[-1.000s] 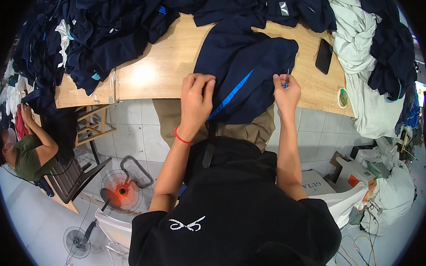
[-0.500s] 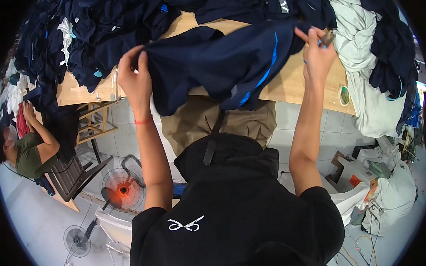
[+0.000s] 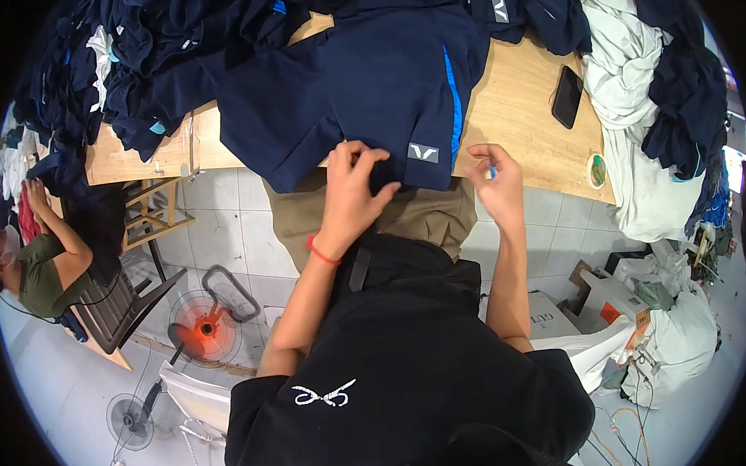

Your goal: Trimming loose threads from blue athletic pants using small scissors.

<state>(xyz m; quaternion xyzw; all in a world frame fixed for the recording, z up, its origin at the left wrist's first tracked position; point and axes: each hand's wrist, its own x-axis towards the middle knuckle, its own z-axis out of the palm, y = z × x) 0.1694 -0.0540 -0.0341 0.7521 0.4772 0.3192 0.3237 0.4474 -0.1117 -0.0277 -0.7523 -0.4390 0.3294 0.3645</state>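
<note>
Navy shorts [image 3: 384, 76] with a bright blue side stripe and a grey patch lie spread over the near table edge, their lower hem hanging over it. My left hand [image 3: 355, 184] is at that hem, left of the patch, thumb and fingers apart; it grips no cloth that I can see. Just right of the striped edge, my right hand [image 3: 499, 183] is raised with curled fingers. A small bit of blue shows between them, but most of that item is hidden and its kind is unclear.
Heaps of navy garments [image 3: 154, 84] cover the table's left and back. A black phone [image 3: 567, 97] lies on the wooden table [image 3: 521, 113], beside pale cloth [image 3: 622, 76]. At left are a seated person [image 3: 45, 253], a chair [image 3: 125, 303] and fans [image 3: 205, 329].
The shorts, held up between both hands before, now lie flat on the table. My left hand has moved right and down to the hem; my right hand has come left and down, uncovering the phone.
</note>
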